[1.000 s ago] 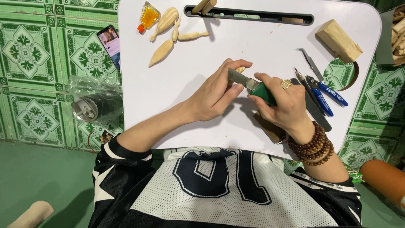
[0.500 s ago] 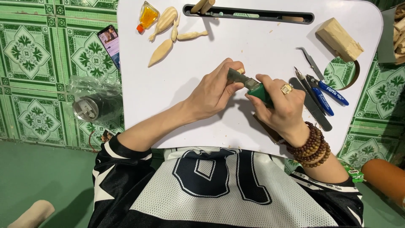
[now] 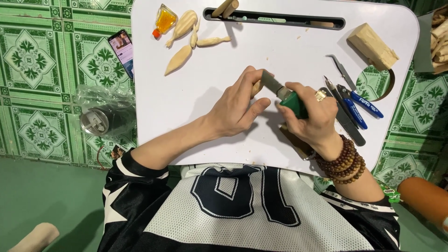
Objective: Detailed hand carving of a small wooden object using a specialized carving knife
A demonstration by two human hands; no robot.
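Right now the left hand (image 3: 238, 109) pinches a small wooden piece (image 3: 255, 87), mostly hidden under its fingers, while the right hand (image 3: 310, 114) is closed around a green-handled file (image 3: 282, 93) whose blade lies across that wood. Because the thumb sits just beside the blade, a slip could scrape it. Beyond the grip, carved wooden pieces (image 3: 186, 35) lie well apart on the white lap table (image 3: 289, 46).

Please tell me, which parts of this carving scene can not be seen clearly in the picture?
- Head view: the small wooden piece is almost wholly covered by the left hand; its shape cannot be told.
- The tip of the green-handled tool, held in the right hand, goes behind the left hand's fingers.
- The brown flat thing lies mostly under the right hand.
- The pile of wood pieces is cut off by the right edge.
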